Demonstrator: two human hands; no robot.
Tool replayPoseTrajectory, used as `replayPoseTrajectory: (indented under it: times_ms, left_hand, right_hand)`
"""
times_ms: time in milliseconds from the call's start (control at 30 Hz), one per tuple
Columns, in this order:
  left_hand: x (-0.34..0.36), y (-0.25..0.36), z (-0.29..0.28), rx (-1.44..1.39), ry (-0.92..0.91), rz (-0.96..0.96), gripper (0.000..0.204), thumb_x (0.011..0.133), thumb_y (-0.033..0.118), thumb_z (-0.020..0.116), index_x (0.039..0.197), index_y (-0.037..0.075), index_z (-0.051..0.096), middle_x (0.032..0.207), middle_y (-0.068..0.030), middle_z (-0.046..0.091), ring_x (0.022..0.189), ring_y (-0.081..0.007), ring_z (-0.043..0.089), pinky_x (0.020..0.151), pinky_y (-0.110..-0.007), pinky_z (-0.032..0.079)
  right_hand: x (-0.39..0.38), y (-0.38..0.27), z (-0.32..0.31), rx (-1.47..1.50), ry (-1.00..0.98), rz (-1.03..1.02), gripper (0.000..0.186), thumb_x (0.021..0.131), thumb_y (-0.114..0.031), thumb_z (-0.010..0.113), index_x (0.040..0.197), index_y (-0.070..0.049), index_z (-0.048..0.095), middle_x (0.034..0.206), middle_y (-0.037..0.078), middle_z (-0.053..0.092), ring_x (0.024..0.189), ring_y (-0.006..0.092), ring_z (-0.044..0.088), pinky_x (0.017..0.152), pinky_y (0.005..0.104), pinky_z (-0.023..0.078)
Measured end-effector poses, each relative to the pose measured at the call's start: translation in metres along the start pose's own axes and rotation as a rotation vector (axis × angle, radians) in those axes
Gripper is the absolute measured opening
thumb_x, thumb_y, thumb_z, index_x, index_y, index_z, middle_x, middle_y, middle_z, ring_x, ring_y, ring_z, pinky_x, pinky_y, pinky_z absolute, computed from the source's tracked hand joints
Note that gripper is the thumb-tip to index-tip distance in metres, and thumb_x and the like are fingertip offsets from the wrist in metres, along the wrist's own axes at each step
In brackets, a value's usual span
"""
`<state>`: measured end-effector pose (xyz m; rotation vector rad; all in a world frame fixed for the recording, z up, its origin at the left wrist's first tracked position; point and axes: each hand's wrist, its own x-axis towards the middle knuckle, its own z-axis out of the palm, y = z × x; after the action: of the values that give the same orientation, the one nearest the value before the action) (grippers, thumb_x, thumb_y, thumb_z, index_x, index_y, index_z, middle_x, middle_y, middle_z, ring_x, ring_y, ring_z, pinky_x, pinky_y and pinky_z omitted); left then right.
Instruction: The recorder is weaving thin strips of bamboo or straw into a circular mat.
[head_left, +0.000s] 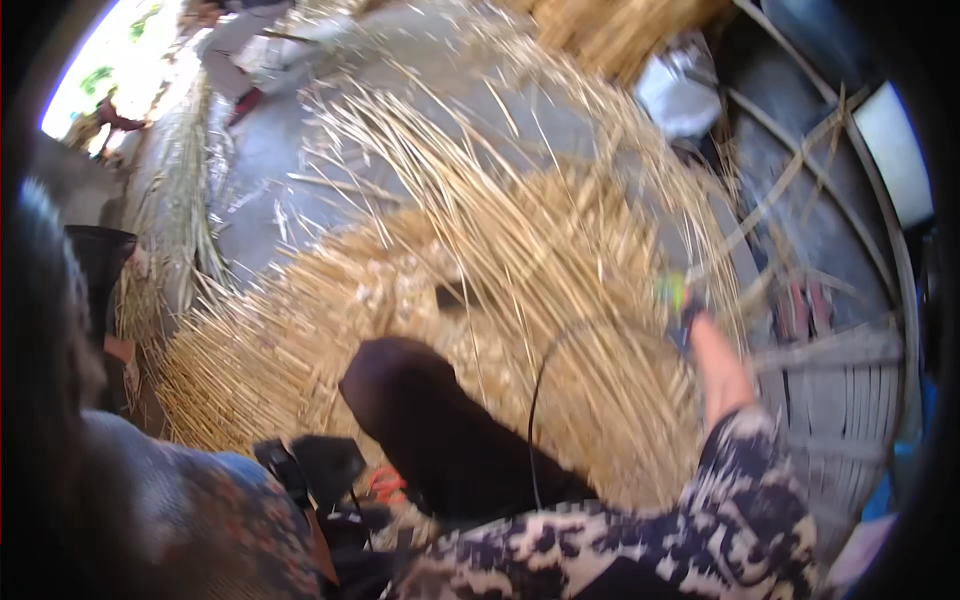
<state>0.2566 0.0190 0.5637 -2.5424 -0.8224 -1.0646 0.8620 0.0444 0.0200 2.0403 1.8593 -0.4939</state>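
Observation:
My right hand [688, 305] reaches forward at the right, below a bare forearm and a black-and-pale patterned sleeve. Motion smears its fingers, with dark and yellow-green patches around them. It is at the right edge of a heap of dry straw-coloured stalks [500, 220], and whether it grips any is unclear. Beneath the loose stalks spreads a wide mat-like layer of cut stalks [240, 370]. A small dark object [455, 294] sits among them. My left hand does not show. A dark-clothed bent knee [400, 380] rises in front.
Close at left sits another person in a floral sleeve [200, 500], beside a black box-like device [330, 460] and red-orange handles [386, 484]. A thin black cable [533, 420] arcs at centre. A slatted bamboo seat [835, 400] stands at right. Another person [230, 60] stands far left.

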Motion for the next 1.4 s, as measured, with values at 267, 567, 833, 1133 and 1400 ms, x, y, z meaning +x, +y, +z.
replayPoseTrajectory:
  times_ms: [267,567,833,1133,1400]
  left_hand:
    - [-0.023,0.006,-0.03,0.358,0.156,-0.211,0.047,0.085,0.014,0.055,0.123,-0.012,0.043,0.108,-0.0179,0.06,0.092,-0.0208,0.061,0.074,-0.026,0.05]
    - [-0.029,0.004,0.021,0.33,0.306,-0.456,0.041,0.089,0.015,0.05,0.117,-0.015,0.046,0.113,-0.0208,0.058,0.093,-0.0229,0.061,0.07,-0.025,0.051]
    - [-0.076,0.036,0.17,-0.46,0.036,-0.71,0.036,0.075,-0.01,0.063,0.11,0.001,0.06,0.108,-0.0131,0.064,0.092,-0.02,0.064,0.073,-0.027,0.052]
    - [-0.112,0.021,0.154,-0.566,-0.241,-0.848,0.039,0.073,-0.014,0.057,0.107,0.004,0.064,0.104,-0.0118,0.066,0.095,-0.0222,0.064,0.082,-0.029,0.049]
    - [-0.132,0.024,0.153,-0.492,-0.196,-0.927,0.021,0.08,0.0,0.065,0.101,0.004,0.067,0.096,-0.0098,0.069,0.085,-0.016,0.066,0.073,-0.027,0.052]
  right_hand:
    - [-0.054,-0.044,0.105,0.063,-0.252,0.108,0.018,0.074,-0.022,0.059,0.085,-0.011,0.068,0.079,0.011,0.066,0.07,0.0285,0.062,0.064,0.0372,0.049]
    - [-0.08,-0.059,0.13,0.135,-0.265,0.151,0.018,0.075,-0.022,0.058,0.086,-0.011,0.068,0.08,0.012,0.066,0.071,0.0294,0.062,0.064,0.0382,0.049]
    - [-0.059,-0.094,0.121,0.249,0.008,0.088,0.018,0.077,-0.022,0.058,0.087,-0.012,0.068,0.08,0.012,0.066,0.072,0.0302,0.063,0.064,0.0391,0.049]
    - [-0.039,-0.156,0.104,0.362,0.195,-0.003,0.018,0.079,-0.022,0.057,0.088,-0.012,0.068,0.081,0.013,0.066,0.073,0.0312,0.063,0.064,0.04,0.049]
    - [0.001,-0.179,0.072,0.469,0.509,-0.217,0.018,0.08,-0.022,0.056,0.089,-0.013,0.069,0.081,0.013,0.066,0.074,0.032,0.063,0.064,0.0409,0.05]
